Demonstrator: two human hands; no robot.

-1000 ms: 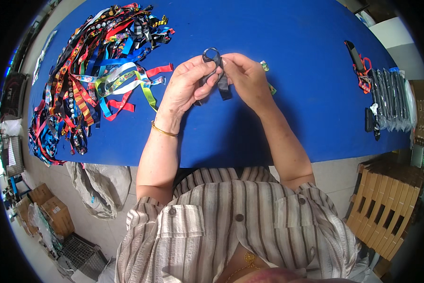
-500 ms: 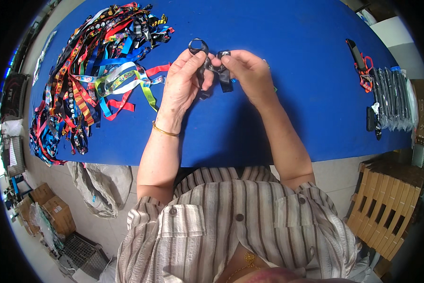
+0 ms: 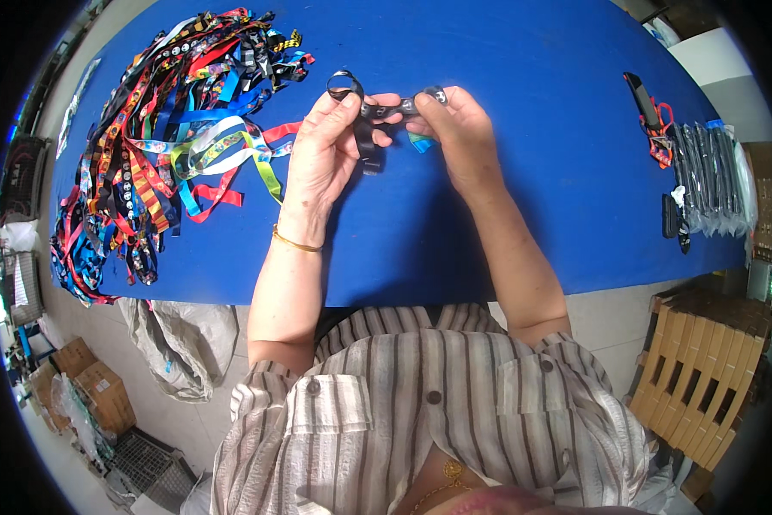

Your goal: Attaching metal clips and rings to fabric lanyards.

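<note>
A black printed ribbon strap stretches between my two hands over the blue table. My left hand pinches it between thumb and fingers; a curled loop stands up above the thumb and a dark tail hangs below the fingers. With thumb and fingertips my right hand grips the strap's other part. A small blue-green piece shows beneath the right fingers, partly hidden. To the left lies a big heap of colourful printed ribbon straps, some loose ends reaching toward my left wrist.
On the blue table, at the right edge, are red-handled scissors, a stack of plastic-wrapped dark items and a small black object. Cardboard pieces stand at lower right. Boxes and a whitish sack sit at lower left.
My hands have drawn apart slightly, the left moving left. The strap between them is now pulled straighter, and the blue-green piece shows more under my right hand.
</note>
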